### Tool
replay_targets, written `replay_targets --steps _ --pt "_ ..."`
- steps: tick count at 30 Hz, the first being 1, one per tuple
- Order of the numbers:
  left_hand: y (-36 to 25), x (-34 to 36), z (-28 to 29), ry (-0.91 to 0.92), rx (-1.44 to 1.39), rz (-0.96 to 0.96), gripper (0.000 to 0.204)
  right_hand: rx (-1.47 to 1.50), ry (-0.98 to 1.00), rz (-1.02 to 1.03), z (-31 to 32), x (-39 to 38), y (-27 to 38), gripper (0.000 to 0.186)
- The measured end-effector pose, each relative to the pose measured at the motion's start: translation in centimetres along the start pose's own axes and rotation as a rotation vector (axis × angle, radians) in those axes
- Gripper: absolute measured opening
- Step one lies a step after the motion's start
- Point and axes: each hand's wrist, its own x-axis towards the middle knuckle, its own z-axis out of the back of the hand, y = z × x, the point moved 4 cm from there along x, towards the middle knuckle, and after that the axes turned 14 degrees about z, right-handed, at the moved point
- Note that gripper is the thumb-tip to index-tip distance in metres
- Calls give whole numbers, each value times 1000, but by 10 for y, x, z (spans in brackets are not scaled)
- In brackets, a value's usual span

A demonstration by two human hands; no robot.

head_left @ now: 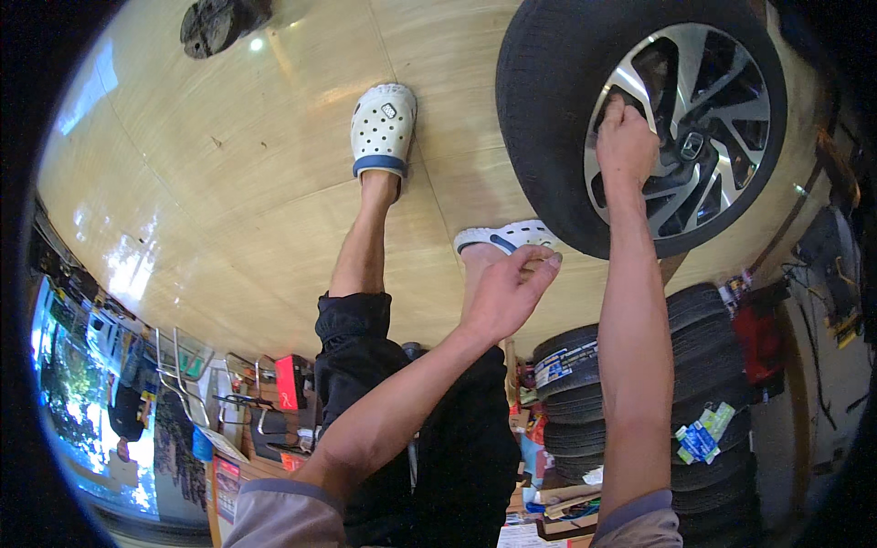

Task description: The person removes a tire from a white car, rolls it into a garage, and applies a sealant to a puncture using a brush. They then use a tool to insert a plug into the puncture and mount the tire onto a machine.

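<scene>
A car wheel with a black tyre and a silver-and-black spoked rim stands at upper right. My right hand grips the rim, fingertips hooked into an opening between spokes. My left hand hangs below and left of the tyre, fingers loosely bent, with nothing visible in it. Under that hand is my right foot in a white clog, partly hidden by the hand and tyre. My other clog is on the tan tiled floor left of the wheel.
Stacked tyres fill the lower right, beside a red object. Metal-framed chairs, a red box and clutter line the lower left, with another person at far left. A dark lumpy object lies at the top.
</scene>
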Motion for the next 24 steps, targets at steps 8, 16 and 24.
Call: replay_targets --steps 8,16,24 --pt "-9 4 16 -18 -139 -104 47 34 -92 85 4 -2 3 54" --pt "-12 12 41 -12 -285 -39 40 88 8 8 7 0 -2 53" --pt "-38 7 36 0 -386 -55 44 130 -42 82 0 -1 -14 49"
